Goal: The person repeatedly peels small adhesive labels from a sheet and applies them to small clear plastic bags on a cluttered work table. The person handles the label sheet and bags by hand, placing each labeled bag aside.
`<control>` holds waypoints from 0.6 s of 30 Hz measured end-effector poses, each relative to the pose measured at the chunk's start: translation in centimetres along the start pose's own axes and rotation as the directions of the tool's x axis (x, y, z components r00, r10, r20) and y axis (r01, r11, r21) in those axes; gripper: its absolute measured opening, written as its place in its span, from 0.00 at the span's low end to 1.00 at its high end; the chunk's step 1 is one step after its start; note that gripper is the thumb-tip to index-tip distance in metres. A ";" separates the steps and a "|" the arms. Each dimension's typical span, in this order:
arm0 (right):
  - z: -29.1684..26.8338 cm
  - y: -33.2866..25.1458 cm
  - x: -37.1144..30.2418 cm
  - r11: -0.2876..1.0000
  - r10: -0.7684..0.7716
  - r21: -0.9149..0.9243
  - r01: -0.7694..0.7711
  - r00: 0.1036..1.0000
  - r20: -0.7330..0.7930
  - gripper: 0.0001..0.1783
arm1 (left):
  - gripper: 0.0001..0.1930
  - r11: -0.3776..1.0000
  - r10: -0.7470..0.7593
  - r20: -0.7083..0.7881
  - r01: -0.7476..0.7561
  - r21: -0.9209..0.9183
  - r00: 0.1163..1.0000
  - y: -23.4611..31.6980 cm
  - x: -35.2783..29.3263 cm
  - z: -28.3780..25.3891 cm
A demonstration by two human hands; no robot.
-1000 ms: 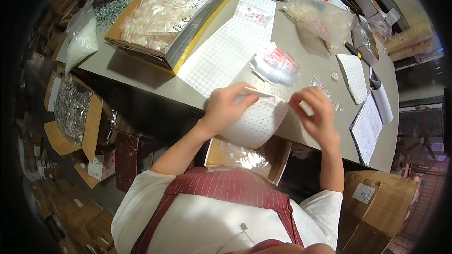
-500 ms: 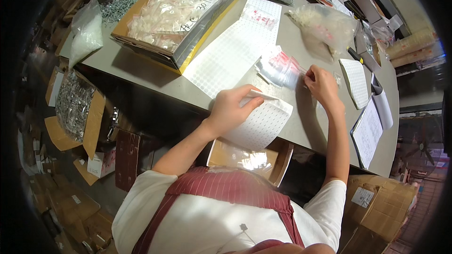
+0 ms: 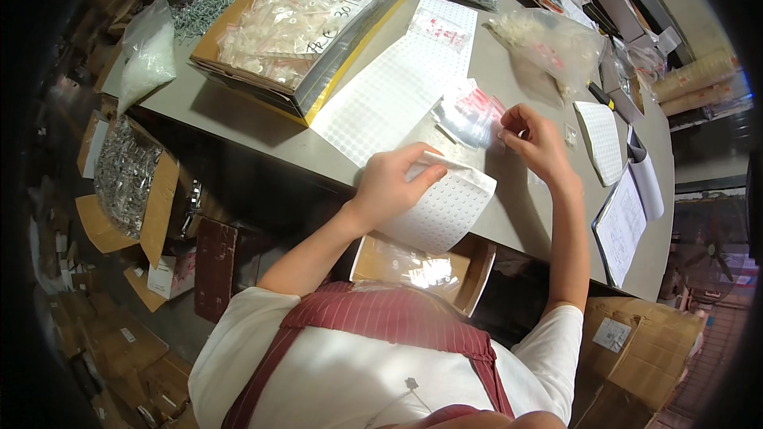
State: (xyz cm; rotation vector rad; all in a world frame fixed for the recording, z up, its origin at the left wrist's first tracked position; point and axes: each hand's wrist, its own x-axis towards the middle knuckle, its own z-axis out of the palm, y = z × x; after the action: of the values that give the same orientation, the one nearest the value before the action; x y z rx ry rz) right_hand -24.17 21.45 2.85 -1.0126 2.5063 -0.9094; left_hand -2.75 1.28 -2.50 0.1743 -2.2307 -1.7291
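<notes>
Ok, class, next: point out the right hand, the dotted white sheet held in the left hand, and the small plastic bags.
Right hand [image 3: 540, 148]: head view, middle of the hand.
Dotted white sheet [image 3: 447, 208]: head view, its hanging part.
Small plastic bags [image 3: 470, 117]: head view, middle of the pile.

The left hand [image 3: 395, 186] covers one edge of the dotted sheet [image 3: 445, 208], which partly hides the cardboard box [image 3: 475, 260] below. Whether the right hand [image 3: 534, 144] touches the small plastic bags [image 3: 470, 117] is unclear. Writing on the notepad [image 3: 622, 222] is too small to read; the fan [image 3: 713, 260] is blurred.
</notes>
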 end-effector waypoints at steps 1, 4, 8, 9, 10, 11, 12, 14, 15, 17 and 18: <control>0.4 -0.2 -0.1 0.998 -0.035 -0.047 0.034 0.999 -0.022 0.09 | 0.10 1.000 0.002 0.000 -0.002 0.001 1.000 0.0 0.0 0.0; 1.4 0.9 -0.1 0.953 -0.184 -0.261 0.151 0.977 -0.108 0.08 | 0.10 1.000 0.010 -0.004 -0.010 0.002 1.000 0.0 0.0 -0.1; 0.8 1.8 -1.0 0.942 -0.040 -0.336 -0.019 0.985 -0.169 0.12 | 0.10 1.000 -0.006 -0.005 0.006 0.013 1.000 0.3 0.0 -0.1; 0.3 2.0 -1.4 0.952 0.049 -0.293 -0.093 0.987 -0.154 0.14 | 0.10 1.000 -0.017 0.001 0.017 0.018 1.000 0.5 -0.1 -0.1; -0.3 2.3 -1.7 0.954 0.134 -0.251 -0.165 0.982 -0.136 0.15 | 0.10 1.000 -0.014 -0.008 0.014 0.016 1.000 0.4 -0.1 -0.1; -1.0 2.7 -2.0 0.948 0.218 -0.210 -0.239 0.969 -0.115 0.17 | 0.10 1.000 -0.010 -0.016 0.011 0.014 1.000 0.1 -0.1 0.0; -1.5 3.5 -2.4 0.943 0.253 -0.195 -0.271 0.961 -0.114 0.18 | 0.10 1.000 -0.007 -0.024 0.007 0.013 1.000 0.0 -0.2 0.0; -2.2 5.2 -4.1 0.958 0.226 -0.142 -0.249 0.961 -0.161 0.17 | 0.09 1.000 0.021 -0.033 -0.021 -0.011 0.999 -0.1 0.0 0.3; -2.6 6.0 -5.0 0.965 0.213 -0.116 -0.237 0.959 -0.185 0.17 | 0.09 0.999 0.034 -0.038 -0.035 -0.024 0.999 -0.1 0.0 0.4; -3.5 7.4 -6.7 0.967 0.254 0.034 -0.253 0.937 -0.239 0.17 | 0.09 0.998 -0.009 -0.033 0.007 -0.065 0.999 0.1 -0.1 0.3; -3.8 8.0 -7.7 0.974 0.228 0.066 -0.219 0.922 -0.312 0.18 | 0.09 0.996 -0.030 -0.030 0.028 -0.085 0.999 0.1 -0.2 0.2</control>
State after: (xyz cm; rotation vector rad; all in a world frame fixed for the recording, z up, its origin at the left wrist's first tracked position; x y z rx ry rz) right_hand -24.62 33.02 0.82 -0.5883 2.7867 -1.1087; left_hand -2.63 1.55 -2.45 0.2142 -2.1381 -1.8196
